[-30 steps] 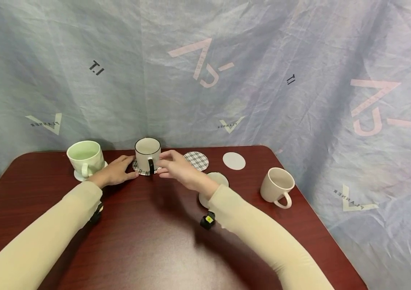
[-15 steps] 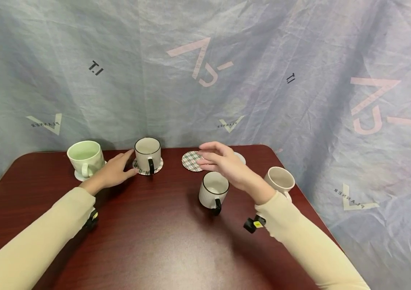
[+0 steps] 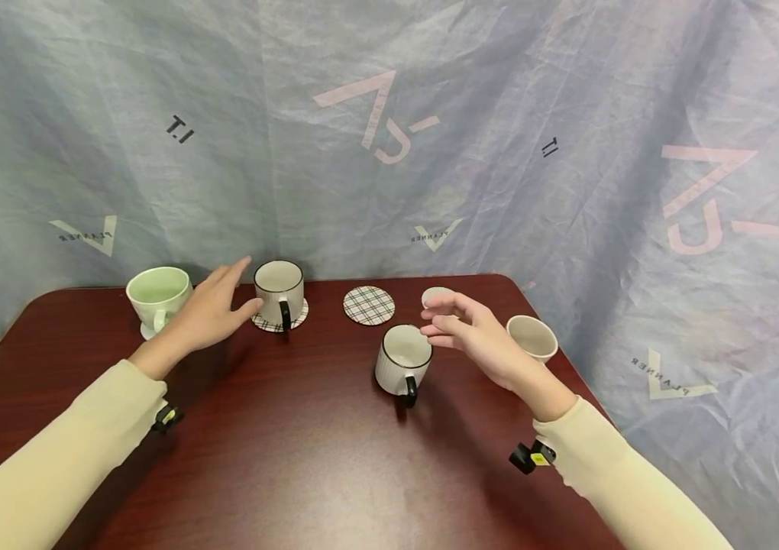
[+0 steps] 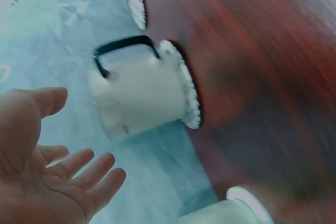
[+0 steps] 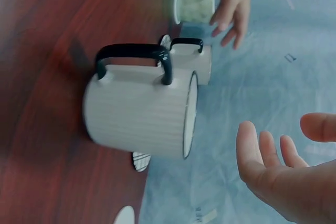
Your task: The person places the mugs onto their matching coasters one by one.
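Near the middle of the counter (image 3: pixel 279 458), toward its far edge: a ribbed white mug with black rim and black handle (image 3: pixel 403 365), upright, handle toward the near edge, standing bare on the wood. Just beside it on the right, hovering above the counter: the right hand (image 3: pixel 475 336), fingers (image 5: pixel 268 156) spread and relaxed, holding nothing, clear of the mug. In the right wrist view, a gap between mug and palm.

Farther left along the far edge: a second black-rimmed mug (image 3: pixel 280 289) standing on a plaid coaster (image 3: pixel 262 322), handle toward the near edge. Just left of it, raised off the counter: the left hand (image 3: pixel 211 309), fingers (image 4: pixel 89 169) apart and straight, gripping nothing, not touching the mug in the blurred left wrist view.

Beyond that hand, toward the far left corner: a pale green cup (image 3: pixel 158 294) on a white saucer (image 3: pixel 147 331). Between the two black-rimmed mugs, near the far edge: an uncovered plaid coaster (image 3: pixel 369 305). Right of that, partly behind the right hand: a plain white coaster (image 3: pixel 434 294). Near the right edge: a cream mug (image 3: pixel 532 338), largely hidden by the right wrist. Behind everything: a wrinkled blue-grey printed cloth backdrop (image 3: pixel 499 114).
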Tool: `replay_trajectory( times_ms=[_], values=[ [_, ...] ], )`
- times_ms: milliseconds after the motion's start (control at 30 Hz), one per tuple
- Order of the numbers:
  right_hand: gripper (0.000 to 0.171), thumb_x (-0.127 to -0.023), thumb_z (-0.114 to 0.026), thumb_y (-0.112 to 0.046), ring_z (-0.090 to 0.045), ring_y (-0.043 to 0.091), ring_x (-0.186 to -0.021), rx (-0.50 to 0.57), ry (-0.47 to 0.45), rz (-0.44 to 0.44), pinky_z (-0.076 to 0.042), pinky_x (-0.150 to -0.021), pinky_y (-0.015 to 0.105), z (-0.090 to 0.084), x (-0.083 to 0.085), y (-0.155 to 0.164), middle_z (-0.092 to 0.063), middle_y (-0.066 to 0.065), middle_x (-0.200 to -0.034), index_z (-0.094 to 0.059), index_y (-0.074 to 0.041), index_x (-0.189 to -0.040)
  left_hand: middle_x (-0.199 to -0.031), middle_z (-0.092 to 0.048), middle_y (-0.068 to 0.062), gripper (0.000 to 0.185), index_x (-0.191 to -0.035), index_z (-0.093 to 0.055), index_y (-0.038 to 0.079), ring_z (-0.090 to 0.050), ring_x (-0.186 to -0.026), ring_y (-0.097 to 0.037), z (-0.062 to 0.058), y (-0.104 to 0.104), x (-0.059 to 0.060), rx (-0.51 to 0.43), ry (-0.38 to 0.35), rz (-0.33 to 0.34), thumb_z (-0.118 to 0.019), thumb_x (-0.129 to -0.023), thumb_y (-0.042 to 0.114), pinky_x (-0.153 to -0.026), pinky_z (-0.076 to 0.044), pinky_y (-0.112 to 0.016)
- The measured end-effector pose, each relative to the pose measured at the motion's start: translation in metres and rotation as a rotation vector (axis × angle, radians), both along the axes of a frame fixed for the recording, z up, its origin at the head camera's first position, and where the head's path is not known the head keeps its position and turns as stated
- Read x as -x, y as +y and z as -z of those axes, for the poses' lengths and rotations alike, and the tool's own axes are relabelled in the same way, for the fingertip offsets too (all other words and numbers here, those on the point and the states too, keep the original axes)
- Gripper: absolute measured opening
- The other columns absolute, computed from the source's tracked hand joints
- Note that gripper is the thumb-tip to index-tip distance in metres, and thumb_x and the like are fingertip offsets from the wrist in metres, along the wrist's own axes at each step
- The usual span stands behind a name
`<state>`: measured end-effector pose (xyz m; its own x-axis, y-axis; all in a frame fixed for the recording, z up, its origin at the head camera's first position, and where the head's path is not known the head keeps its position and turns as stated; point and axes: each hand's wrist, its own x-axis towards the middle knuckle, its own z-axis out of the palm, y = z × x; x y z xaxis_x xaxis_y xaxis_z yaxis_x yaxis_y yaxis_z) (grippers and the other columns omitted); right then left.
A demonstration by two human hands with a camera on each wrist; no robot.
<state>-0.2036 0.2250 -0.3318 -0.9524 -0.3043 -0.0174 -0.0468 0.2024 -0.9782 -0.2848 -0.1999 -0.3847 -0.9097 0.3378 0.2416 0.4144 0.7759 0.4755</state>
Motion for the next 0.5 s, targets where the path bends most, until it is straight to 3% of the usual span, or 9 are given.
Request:
replay_trajectory(
  times_ms=[267,500],
  values=[
    [0.041,-0.108,-0.057,-0.009,-0.063,0.043,-0.128,-0.033,-0.013,0.033,-0.058,-0.101,0.038,0.011,-0.009,0.017,-0.058,0.023,-0.141,-0.049,0.006,-0.145,-0.156,-0.048,-0.023,0.071,-0.166,-0.034,0.007,-0.054,-0.133,-0.045,-0.020,0.026,-0.018,-0.034,0.045,0.068,-0.066,-0.106,0.030,-0.108,-0.043,-0.067],
    [0.040,-0.108,-0.058,-0.012,-0.064,0.042,-0.127,-0.071,-0.032,0.037,-0.059,-0.100,0.036,0.028,-0.017,0.028,-0.057,0.026,-0.143,-0.050,0.005,-0.145,-0.158,-0.048,-0.019,0.068,-0.163,-0.041,0.008,-0.057,-0.136,-0.042,-0.017,0.056,-0.022,-0.036,0.056,0.151,-0.069,-0.104,0.027,-0.113,-0.043,-0.063]
  ],
)
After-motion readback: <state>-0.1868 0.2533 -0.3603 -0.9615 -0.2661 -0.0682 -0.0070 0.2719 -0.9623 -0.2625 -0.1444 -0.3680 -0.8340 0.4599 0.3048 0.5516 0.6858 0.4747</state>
